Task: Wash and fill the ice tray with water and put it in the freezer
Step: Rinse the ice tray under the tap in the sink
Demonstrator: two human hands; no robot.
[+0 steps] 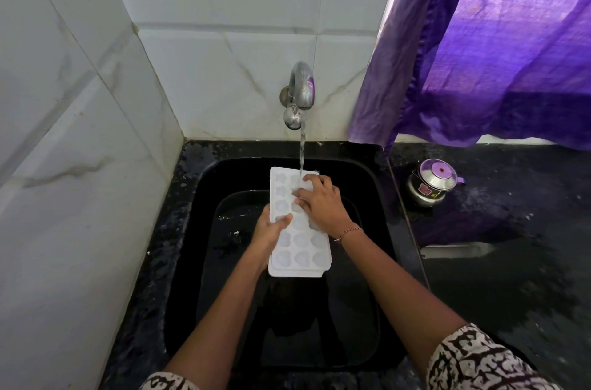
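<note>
A white ice tray (300, 250) with round moulds is held lengthwise over the black sink (361, 172). My left hand (270, 231) grips its left edge, thumb on top. My right hand (319, 202) lies flat on the tray's far half, fingers spread over the moulds. A chrome tap (300, 89) on the tiled wall is running, and its stream (302, 146) lands on the tray's far end beside my right fingertips.
Black granite counter (499, 261) runs to the right of the sink, wet in patches. A small steel pot with a lid (431, 183) stands on it near the wall. A purple curtain (479, 53) hangs over the counter's back. White tiled walls close the left and back.
</note>
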